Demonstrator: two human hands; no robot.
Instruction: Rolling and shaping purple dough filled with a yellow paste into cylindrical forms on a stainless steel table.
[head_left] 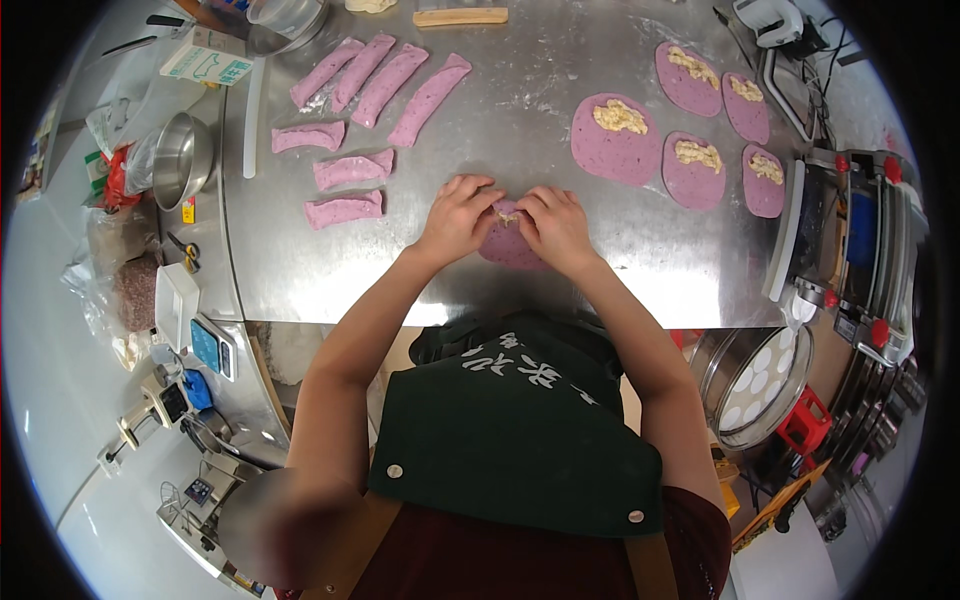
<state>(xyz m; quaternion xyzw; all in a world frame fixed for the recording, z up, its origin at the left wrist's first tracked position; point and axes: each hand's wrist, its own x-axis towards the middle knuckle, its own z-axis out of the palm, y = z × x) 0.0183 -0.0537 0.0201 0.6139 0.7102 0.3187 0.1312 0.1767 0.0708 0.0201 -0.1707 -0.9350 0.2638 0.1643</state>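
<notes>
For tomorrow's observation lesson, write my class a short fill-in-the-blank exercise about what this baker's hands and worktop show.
1. Both hands, left hand and right hand, pinch one piece of ____ dough.
2. To the person's right lie ____ flat dough rounds topped with pale filling.
3. The dough lies on a ____ table.
4. The rolled dough strips lie on the person's ____ side.

Missing words: purple; five; metal; left
</notes>
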